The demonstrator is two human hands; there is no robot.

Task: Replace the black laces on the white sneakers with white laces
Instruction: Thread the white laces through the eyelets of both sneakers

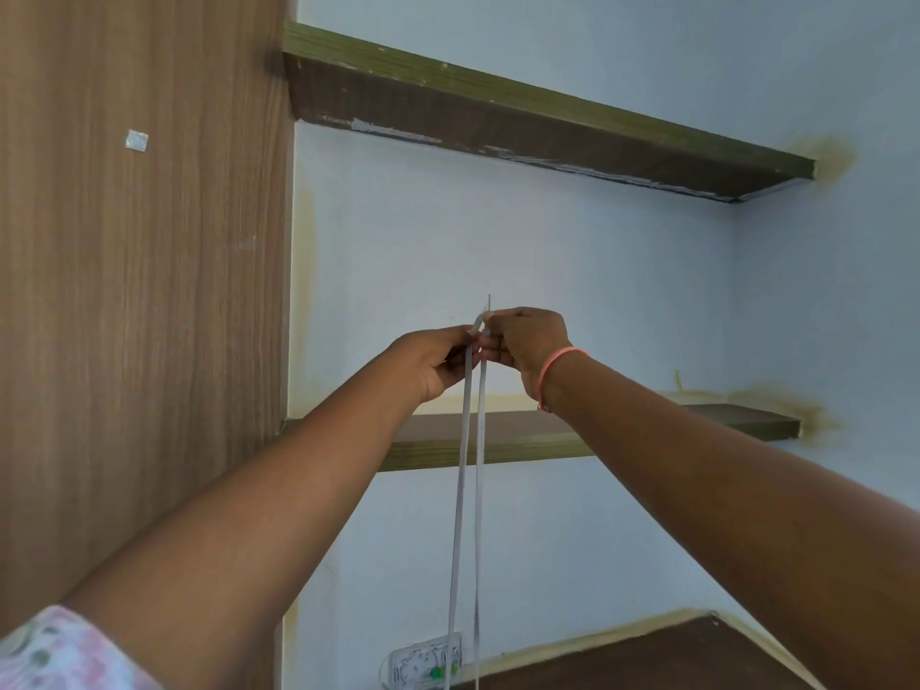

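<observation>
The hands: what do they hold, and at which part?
Both the left hand and the right hand pinch the upper ends of the flat white lace; its two strands hang down.

This looks like a room in a home: pale blue painted walls (498, 251) meet in a corner, with two dark wooden wall shelves (522, 122) fixed across them (paint smeared yellowish at their ends). A tall wood-grain cupboard panel (139, 291) fills the left, and a wall socket plate (423, 664) sits low down.
</observation>
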